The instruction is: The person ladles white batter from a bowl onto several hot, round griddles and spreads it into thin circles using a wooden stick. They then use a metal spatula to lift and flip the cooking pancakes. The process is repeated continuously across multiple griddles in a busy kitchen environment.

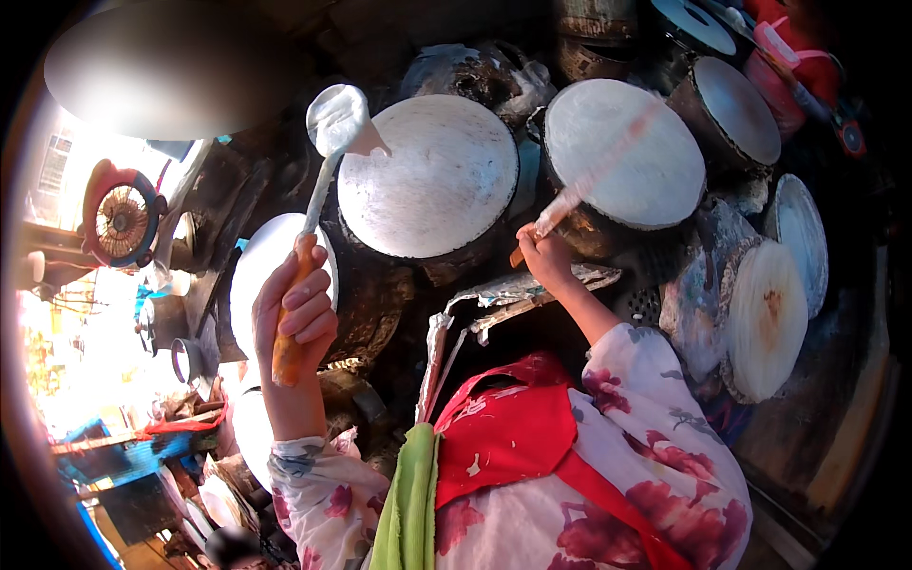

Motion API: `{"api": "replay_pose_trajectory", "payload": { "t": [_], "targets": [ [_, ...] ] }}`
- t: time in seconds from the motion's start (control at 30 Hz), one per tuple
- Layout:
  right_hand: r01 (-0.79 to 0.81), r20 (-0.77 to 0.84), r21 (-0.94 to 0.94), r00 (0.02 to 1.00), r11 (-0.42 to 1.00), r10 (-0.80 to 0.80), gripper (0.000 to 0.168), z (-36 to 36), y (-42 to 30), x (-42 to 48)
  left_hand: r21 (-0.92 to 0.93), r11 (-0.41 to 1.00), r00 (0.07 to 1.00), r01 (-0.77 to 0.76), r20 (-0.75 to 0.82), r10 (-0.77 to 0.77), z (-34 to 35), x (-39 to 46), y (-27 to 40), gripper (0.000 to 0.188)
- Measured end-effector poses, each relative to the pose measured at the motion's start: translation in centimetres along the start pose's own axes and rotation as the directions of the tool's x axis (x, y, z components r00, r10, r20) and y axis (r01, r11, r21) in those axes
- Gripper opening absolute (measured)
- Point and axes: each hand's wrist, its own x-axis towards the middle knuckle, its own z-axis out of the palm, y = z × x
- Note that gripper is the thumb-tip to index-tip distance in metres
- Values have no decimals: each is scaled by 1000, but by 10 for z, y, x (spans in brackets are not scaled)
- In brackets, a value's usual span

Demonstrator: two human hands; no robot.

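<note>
My left hand [303, 313] grips the orange handle of a ladle [338, 120] coated in white batter, its bowl raised at the left edge of a round, white-covered griddle [427, 174]. In my right hand [545, 253] is the handle of a long, flat spatula [570, 206], its blade blurred over a second round, white-covered griddle [627, 149]. Whether the blade touches that surface I cannot tell. Another white round surface [246, 285] lies behind my left hand, partly hidden by it. A green cloth [407, 491] hangs beside my red apron [506, 442].
A smaller round pan [737, 110] stands at the upper right, with a whitish disc [768, 320] and a round lid or pan [801, 242] below it. A foil-wrapped frame [436, 356] stands before me. A fan [122, 219] is at the left. Part of a person in red [819, 64] shows at the upper right.
</note>
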Motion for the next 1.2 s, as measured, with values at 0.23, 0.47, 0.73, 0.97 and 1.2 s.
{"api": "replay_pose_trajectory", "payload": {
  "t": [0.23, 0.47, 0.73, 0.97, 1.2],
  "targets": [
    [-175, -63, 474, 971, 863, 231, 12, 41, 13, 29, 9, 994, 994, -107, 2, 107, -8, -16, 7, 29],
    [-217, -93, 606, 936, 765, 338, 12, 62, -11, 40, 11, 984, 982, -178, -58, 178, -12, -29, 8, 29],
    [44, -130, -48, 990, 998, -50, 30, 43, -12, 41, 11, 990, 986, -142, -89, 143, -11, -20, 3, 25],
    [-256, 266, -153, 920, 955, 289, 42, -1, -3, 13, 39, 999, 993, 25, -115, -20, 1, 24, -8, 21],
    [-268, 192, 117, 951, 956, 243, 31, -15, 31, 12, 283, 949, 974, 136, -214, -76, 2, 112, -29, 18]
  ]
}}
